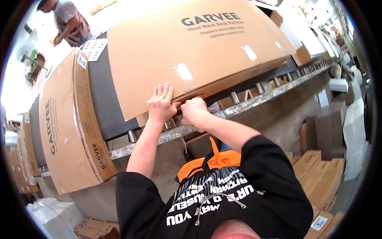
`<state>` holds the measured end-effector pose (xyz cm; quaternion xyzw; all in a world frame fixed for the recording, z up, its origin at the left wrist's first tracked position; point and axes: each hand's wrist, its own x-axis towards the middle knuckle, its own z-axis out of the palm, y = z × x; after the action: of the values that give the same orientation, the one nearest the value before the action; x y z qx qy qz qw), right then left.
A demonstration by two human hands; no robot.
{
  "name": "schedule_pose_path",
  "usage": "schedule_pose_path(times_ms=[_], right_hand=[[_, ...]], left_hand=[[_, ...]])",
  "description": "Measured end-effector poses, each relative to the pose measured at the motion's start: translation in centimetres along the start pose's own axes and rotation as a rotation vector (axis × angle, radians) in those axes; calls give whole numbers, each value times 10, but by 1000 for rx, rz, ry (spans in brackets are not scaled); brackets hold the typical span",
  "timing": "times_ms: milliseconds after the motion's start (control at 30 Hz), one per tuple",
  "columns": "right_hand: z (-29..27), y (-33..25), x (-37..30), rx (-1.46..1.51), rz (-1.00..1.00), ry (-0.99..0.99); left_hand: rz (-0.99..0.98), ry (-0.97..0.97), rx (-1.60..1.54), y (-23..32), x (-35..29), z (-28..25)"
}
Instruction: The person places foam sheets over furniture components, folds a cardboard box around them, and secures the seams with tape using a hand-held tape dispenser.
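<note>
A large flat cardboard box [159, 51] with dark printing lies on the dark conveyor belt [104, 91] in front of me. Pieces of clear tape [183, 72] shine on its top near the close edge. My left hand [160, 104] rests on the top panel at that edge, fingers stretched out and pointing away from me, thumb toward the right hand. Right beside it, my right hand [194, 112] is closed against the box's near side, just below the top edge. Its curled fingertips are hidden, so what they grip, if anything, does not show.
Metal rollers [234, 97] and a worn rail [175, 135] run along the conveyor's near side. Another printed carton [65, 123] stands to the left, beside a label sheet [94, 48]. A person [71, 22] works at the far left. Long cartons [318, 179] are stacked at the lower right.
</note>
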<state>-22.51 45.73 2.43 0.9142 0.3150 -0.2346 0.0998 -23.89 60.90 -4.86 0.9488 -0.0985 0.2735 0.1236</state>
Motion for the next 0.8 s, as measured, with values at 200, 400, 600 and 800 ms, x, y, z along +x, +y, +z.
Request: schedule_pose_path(times_ms=[200, 400, 600, 800], right_hand=[[36, 75, -36, 67, -223, 291], [24, 181, -91, 247, -744, 940], [6, 233, -86, 265, -964, 1025], [-22, 239, -68, 270, -1106, 934]], left_hand=[[-346, -29, -181, 15, 4, -14], [-937, -171, -1539, 104, 23, -37], [-1070, 217, -1677, 189, 37, 3], [-1108, 531, -1588, 201, 62, -7]])
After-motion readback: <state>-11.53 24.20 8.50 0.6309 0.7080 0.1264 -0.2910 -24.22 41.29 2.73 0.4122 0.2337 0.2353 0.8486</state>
